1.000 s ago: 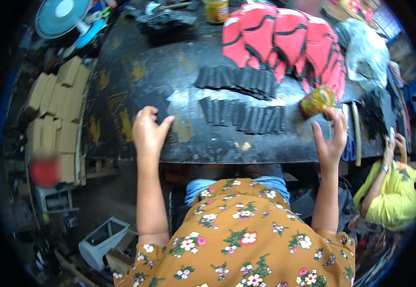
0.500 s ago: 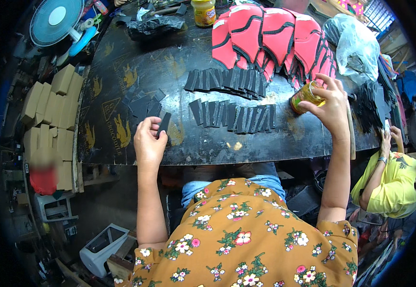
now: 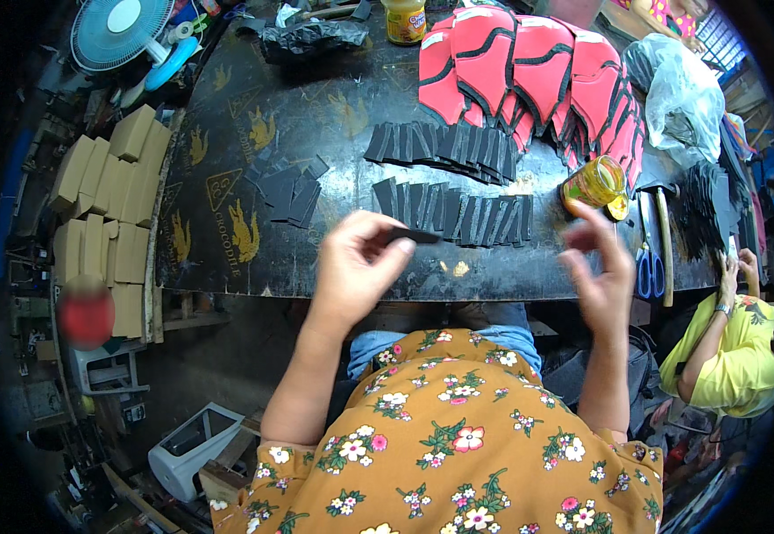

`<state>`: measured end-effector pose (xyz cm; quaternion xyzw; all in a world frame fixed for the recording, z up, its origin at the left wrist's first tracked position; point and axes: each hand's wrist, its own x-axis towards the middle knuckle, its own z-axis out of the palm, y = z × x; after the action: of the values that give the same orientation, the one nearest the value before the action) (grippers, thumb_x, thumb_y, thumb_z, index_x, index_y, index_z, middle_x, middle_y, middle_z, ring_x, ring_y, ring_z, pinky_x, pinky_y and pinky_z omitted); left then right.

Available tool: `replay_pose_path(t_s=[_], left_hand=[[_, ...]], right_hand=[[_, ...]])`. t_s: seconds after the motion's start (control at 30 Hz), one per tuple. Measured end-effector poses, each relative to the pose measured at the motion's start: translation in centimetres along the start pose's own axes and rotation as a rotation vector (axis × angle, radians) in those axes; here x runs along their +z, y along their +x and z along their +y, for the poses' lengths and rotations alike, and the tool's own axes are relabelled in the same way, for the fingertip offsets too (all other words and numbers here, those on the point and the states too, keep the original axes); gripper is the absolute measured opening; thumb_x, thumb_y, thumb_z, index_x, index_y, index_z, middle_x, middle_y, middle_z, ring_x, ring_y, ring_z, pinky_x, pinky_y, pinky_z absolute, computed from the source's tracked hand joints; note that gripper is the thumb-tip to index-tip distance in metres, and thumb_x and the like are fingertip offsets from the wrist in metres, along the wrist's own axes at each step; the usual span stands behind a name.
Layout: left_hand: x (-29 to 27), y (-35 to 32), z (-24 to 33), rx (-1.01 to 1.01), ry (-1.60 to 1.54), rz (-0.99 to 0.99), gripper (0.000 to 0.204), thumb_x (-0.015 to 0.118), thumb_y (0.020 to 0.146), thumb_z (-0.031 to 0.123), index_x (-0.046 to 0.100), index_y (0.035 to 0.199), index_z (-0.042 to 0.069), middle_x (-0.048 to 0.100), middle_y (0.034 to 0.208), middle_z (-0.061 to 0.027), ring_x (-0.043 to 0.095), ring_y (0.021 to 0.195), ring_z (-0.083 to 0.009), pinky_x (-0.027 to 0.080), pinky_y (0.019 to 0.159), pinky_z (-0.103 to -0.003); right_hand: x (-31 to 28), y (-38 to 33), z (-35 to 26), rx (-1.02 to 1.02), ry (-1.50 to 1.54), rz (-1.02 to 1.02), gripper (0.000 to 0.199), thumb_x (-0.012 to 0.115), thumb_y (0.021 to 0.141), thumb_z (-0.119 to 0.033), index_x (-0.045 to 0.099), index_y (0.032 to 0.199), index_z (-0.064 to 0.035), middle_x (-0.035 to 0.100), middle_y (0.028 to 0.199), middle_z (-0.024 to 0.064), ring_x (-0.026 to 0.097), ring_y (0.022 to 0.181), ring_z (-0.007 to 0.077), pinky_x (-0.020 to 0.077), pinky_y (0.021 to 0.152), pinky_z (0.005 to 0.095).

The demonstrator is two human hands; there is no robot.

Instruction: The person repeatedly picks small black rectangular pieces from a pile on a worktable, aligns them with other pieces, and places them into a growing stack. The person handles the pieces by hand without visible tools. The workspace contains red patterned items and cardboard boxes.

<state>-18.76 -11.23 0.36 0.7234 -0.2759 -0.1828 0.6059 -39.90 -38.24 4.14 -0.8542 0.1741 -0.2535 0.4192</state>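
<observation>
My left hand (image 3: 356, 267) pinches one small black strip (image 3: 414, 236) between thumb and fingers, just over the near edge of the black worktable (image 3: 227, 133). My right hand (image 3: 599, 271) hovers to the right with loosely curled fingers that hold nothing, a little below a small yellow glue jar (image 3: 593, 182). Two overlapping rows of black strips lie ahead of my hands, the nearer row (image 3: 458, 214) and the farther row (image 3: 445, 144). A loose pile of black pieces (image 3: 289, 191) sits to the left of them.
Red and black shaped panels (image 3: 529, 80) are stacked at the back. Scissors (image 3: 647, 267) and a hammer (image 3: 663, 240) lie at the table's right end beside a clear plastic bag (image 3: 681, 89). A fan (image 3: 120, 36) and tan boxes (image 3: 107, 205) stand left. A person in yellow (image 3: 729, 356) sits right.
My left hand has lifted off the table with a black strip and swung right toward the middle. My right hand has drawn back from the yellow jar toward me.
</observation>
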Motion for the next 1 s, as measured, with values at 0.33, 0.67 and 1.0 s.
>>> replay_pose_path(t_s=[0.33,0.67,1.0], left_hand=[[6.6,-0.6,-1.5,-0.253,-0.715,-0.031,0.012,0.077,0.104,0.015,0.077,0.108,0.003,0.075,0.094,0.0008,0.069,0.082,-0.0064,0.058,0.072,-0.025],[6.0,0.2,-1.4,-0.285,-0.627,-0.116,0.022,0.068,0.108,0.011,0.074,0.127,0.002,0.076,0.100,-0.0014,0.070,0.081,-0.0057,0.061,0.067,-0.023],[5.5,0.6,-1.8,-0.345,-0.770,-0.102,0.016,0.070,0.106,0.011,0.073,0.120,0.003,0.075,0.097,-0.0008,0.070,0.079,-0.0060,0.060,0.066,-0.023]], right_hand=[[9.7,-0.7,-1.6,0.154,0.525,-0.197,0.076,0.072,0.100,0.004,0.041,0.168,-0.0104,0.072,0.098,0.0041,0.069,0.089,0.0085,0.0565,0.082,0.0267],[8.2,1.6,-0.9,-0.033,0.344,-0.259,0.045,0.060,0.101,0.011,0.075,0.139,-0.0068,0.063,0.107,0.0062,0.063,0.100,0.0139,0.0515,0.090,0.0274],[8.0,1.1,-0.3,-0.383,-0.011,-0.243,0.058,0.075,0.078,0.009,0.081,0.129,-0.0179,0.065,0.099,0.0073,0.064,0.089,0.0266,0.0549,0.080,0.0371]])
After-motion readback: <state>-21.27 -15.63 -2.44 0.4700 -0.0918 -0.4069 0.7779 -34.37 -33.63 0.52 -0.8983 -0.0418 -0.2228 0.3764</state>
